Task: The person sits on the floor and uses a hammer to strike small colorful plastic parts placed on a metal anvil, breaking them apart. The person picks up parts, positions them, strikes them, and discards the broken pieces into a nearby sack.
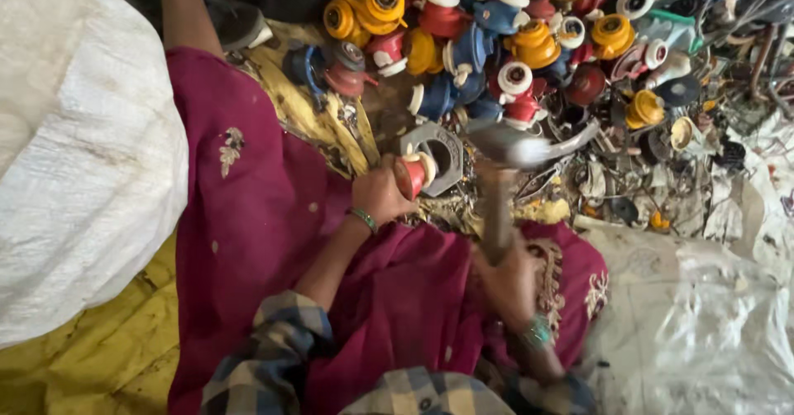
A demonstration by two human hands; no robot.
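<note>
- Gripping a hammer (499,185) by the low end of its handle, my right hand (506,281) is wrapped fully round it, just above my maroon lap cloth (397,299).
- My left hand (379,193) is closed round a small red and white plastic cap piece (413,174), pinning it against a grey metal hexagonal block (441,155).
- From my right hand the hammer's long axis runs almost straight away from me, up to a blurred metal head that hangs just right of the block and above it.
- So the red piece lies ahead and to the left of the right hand's grip, touching the block's left edge; my left hand is the nearer one to it.
- Beyond the block, a heap of red, blue and yellow plastic caps (488,35) spreads across the floor.
- Off to the right, darker metal scrap (628,175) lies mixed with clear plastic sheeting (703,316).
- A white woven sack (74,150) bulks at my left.
</note>
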